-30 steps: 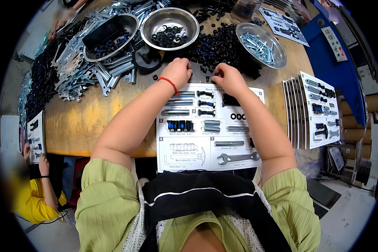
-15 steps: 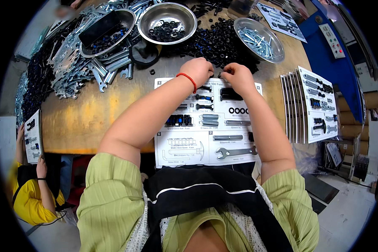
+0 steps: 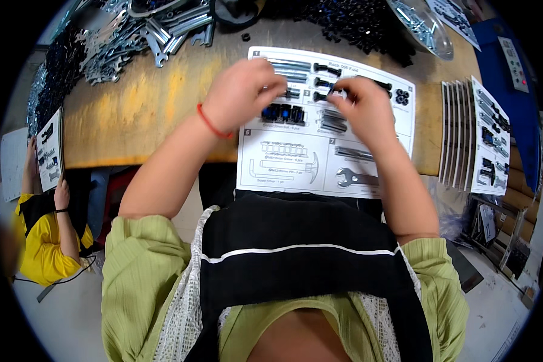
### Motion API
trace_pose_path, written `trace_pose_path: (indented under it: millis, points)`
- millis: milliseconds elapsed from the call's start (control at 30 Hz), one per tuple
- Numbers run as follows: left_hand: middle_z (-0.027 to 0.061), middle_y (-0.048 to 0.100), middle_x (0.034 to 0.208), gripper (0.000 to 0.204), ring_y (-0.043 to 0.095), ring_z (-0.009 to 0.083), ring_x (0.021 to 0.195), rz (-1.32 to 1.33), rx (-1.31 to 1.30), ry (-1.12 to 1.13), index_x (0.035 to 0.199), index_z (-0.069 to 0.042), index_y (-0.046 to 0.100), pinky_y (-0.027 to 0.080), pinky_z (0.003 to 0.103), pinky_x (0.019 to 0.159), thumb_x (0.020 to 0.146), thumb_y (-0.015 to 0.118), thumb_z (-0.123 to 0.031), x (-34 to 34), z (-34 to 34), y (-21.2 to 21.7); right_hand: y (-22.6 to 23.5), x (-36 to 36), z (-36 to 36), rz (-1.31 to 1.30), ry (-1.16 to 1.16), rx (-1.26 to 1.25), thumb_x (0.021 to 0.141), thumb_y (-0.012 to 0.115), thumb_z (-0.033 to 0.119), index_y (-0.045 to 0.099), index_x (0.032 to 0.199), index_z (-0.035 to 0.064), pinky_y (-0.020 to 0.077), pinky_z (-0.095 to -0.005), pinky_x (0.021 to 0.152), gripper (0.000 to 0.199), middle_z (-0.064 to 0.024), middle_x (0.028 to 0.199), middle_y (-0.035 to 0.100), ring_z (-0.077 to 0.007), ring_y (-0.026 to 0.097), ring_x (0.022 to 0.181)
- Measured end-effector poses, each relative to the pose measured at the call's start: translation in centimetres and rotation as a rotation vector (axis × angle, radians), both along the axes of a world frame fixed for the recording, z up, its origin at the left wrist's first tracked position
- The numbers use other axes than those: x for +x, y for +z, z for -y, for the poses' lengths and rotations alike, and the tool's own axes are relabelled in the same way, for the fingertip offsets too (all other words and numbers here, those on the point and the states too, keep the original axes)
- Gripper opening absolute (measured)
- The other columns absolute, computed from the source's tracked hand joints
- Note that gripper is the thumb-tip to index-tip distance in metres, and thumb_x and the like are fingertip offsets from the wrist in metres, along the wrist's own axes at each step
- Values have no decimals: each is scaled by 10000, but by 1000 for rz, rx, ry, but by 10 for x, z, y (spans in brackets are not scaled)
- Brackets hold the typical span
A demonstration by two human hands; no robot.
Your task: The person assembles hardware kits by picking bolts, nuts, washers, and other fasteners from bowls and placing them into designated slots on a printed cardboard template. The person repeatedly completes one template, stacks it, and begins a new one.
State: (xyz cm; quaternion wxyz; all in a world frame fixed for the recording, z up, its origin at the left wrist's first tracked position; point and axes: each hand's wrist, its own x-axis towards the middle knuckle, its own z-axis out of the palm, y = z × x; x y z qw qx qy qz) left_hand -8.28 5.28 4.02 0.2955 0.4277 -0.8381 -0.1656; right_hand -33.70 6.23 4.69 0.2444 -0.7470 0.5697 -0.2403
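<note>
A white printed card [image 3: 283,181] lies on the table before me, carrying bolts, tubes, nuts and a wrench, some possibly only pictured. My left hand [image 3: 244,90] hovers over its upper left part, fingers curled beside some silver tubes [image 3: 292,69]; anything inside them is hidden. Over the card's middle, my right hand [image 3: 368,111] has thumb and fingertips drawn together next to black bolts [image 3: 324,82]. A dark bit shows at those fingertips, too small to name. Blue-banded black bolts [image 3: 282,113] sit in a row below the left hand. Black nuts [image 3: 402,96] form a cluster at upper right.
Loose wrenches [image 3: 111,51] and black hardware pile up at the far left. Black nuts [image 3: 356,27] are heaped beyond the card, beside a metal bowl [image 3: 443,45] of silver pins. Filled cards [image 3: 485,139] stand at right. A person in yellow [image 3: 51,241] holds another card at left.
Both hands have come back from the nut heap at the card's top edge to over the card, the left one shifting leftward. The whole view has tilted, bringing the table higher in the picture.
</note>
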Motion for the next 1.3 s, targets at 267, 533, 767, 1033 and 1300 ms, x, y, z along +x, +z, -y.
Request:
trace_pose_path:
  millis: [267, 533, 767, 1033, 1300]
  points:
    - [13, 599, 827, 133, 603, 227, 792, 132, 31, -81, 876, -124, 706, 493, 351, 639, 750, 739, -104, 17, -78, -28, -32, 49, -75, -143, 376, -103, 810, 704, 198, 672, 922, 113, 523, -360, 625, 144, -42, 795, 605, -245, 642, 755]
    - [33, 608, 842, 180, 605, 247, 804, 17, 21, -18, 947, -120, 680, 495, 360, 650, 773, 708, -84, 13, -93, -26, -32, 44, -84, -38, 284, -97, 845, 664, 156, 657, 960, 95, 523, -390, 638, 130, -72, 820, 626, -287, 644, 750]
    - [54, 604, 793, 387, 595, 246, 748, -2, 81, 78, 1078, -94, 626, 489, 351, 655, 720, 769, -72, -10, -112, -19, -31, 48, -88, 16, 328, 41, 823, 662, 72, 551, 1148, 87, 508, -378, 635, 344, -89, 825, 624, -288, 637, 738]
    - [43, 601, 812, 529, 572, 188, 705, -89, 268, 184, 1208, -81, 569, 491, 309, 659, 722, 774, -45, -9, -114, -23, -27, 53, -85, 56, 360, 97, 805, 664, 52, 520, 1177, 74, 532, -410, 693, 399, -142, 989, 656, -333, 659, 876]
    - [59, 610, 895, 358, 573, 156, 790, -212, 324, 305, 1105, -38, 640, 490, 289, 734, 772, 760, -95, 22, -79, 0, 3, 2, -27, -17, 95, 113, 841, 679, 167, 596, 1193, 112, 529, -394, 768, 366, -99, 984, 636, -286, 647, 890]
